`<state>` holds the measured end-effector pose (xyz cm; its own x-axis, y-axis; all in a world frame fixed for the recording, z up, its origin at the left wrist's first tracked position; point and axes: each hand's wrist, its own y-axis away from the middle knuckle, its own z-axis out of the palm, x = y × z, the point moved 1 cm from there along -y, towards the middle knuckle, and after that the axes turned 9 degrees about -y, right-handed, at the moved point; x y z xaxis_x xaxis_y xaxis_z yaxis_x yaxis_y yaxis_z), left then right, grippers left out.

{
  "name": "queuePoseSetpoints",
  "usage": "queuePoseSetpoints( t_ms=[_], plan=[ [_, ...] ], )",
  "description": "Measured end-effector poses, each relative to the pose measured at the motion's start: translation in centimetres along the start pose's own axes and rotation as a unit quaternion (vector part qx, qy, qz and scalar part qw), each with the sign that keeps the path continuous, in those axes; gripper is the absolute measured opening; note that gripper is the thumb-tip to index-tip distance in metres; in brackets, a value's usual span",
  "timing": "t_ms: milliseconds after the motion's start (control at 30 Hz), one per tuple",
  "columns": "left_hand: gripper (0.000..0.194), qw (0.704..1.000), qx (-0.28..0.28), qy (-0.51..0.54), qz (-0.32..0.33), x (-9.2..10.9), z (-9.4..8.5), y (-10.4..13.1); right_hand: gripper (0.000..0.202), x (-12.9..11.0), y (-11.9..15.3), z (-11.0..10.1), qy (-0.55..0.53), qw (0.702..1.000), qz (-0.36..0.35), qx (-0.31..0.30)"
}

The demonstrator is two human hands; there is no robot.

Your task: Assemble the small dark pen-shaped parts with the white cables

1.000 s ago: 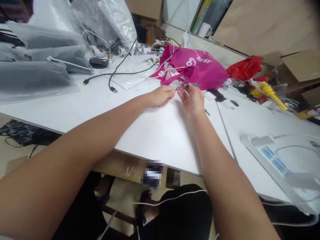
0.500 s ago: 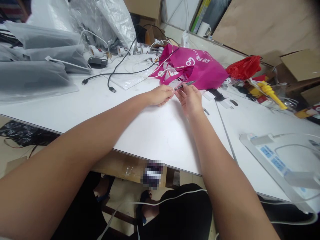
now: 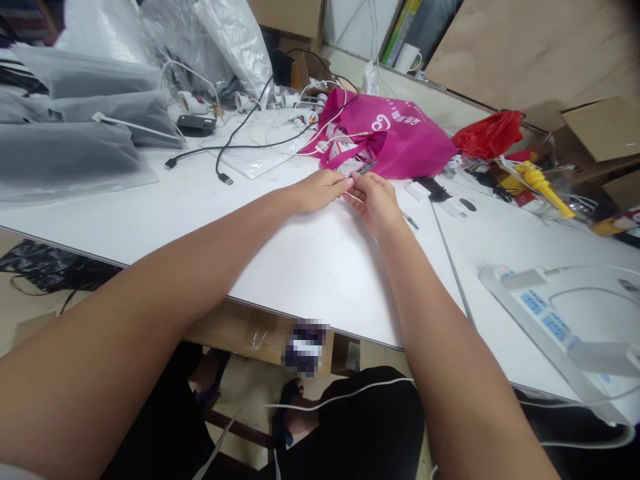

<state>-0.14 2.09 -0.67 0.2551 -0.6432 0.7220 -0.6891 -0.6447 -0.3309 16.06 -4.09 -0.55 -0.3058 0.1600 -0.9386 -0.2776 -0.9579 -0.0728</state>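
Two bare hands meet on the white table [image 3: 310, 260], just in front of the pink bag [image 3: 400, 137]. Landmark for all below = pink bag.

L hand [image 3: 320, 190]: knuckles up, resting on tabletop, near front-left corner of bag. Fingertips pinched toward R hand; seems to hold one end of a thin white strand, too small to be sure.

R hand [image 3: 376, 200]: just R of L hand, fingertips touching or nearly touching it, curled shut round a thin dark tool [image 3: 367, 169]. Tool pokes up and out past the thumb side, tip slanting toward bag front, almost against the fabric. Grip closed tight, only the upper end of the tool shows; rest hidden in the fist. Thin white strand [image 3: 353, 197] runs betw. the two hands, below the tool.

Around bag:
- black USB cable [image 3: 225, 150] to its left, plug end lying on table.
- white cables trail over bag's left edge.
- red plastic bag [image 3: 490, 133] to its right, yellow item [image 3: 543, 187] beyond that.
- small black and white bits on table at bag's front-right, close to R hand but apart.
- grey wrapped packs [image 3: 65, 133] far left of bag.
- white power strip [image 3: 550, 320] well to front-right, nearer viewer.
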Motion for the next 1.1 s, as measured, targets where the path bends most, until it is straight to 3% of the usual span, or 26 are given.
queuePoseSetpoints(
  t_ms=[233,467,633,867,1100],
  plan=[
    [0.022,0.993,0.006,-0.12,0.01,0.1,-0.1,0.0,0.057,-0.1,0.7,0.1,0.033,0.999,0.022,-0.013],
    [0.034,0.991,0.008,-0.137,-0.007,1.9,-0.5,0.6,0.052,-1.0,0.7,0.4,0.018,0.999,-0.021,0.021],
    [0.018,0.984,0.016,-0.176,0.002,1.8,-0.2,0.5,0.059,-1.2,1.2,1.0,0.055,0.997,-0.006,0.046],
    [0.028,0.975,0.009,-0.22,-0.009,2.3,0.0,0.7,0.063,-1.2,1.0,1.0,0.069,0.995,-0.01,0.071],
    [0.02,0.977,0.027,-0.212,-0.007,2.7,-0.2,0.8,0.068,-1.0,0.5,0.7,0.092,0.989,-0.04,0.105]
  ],
)
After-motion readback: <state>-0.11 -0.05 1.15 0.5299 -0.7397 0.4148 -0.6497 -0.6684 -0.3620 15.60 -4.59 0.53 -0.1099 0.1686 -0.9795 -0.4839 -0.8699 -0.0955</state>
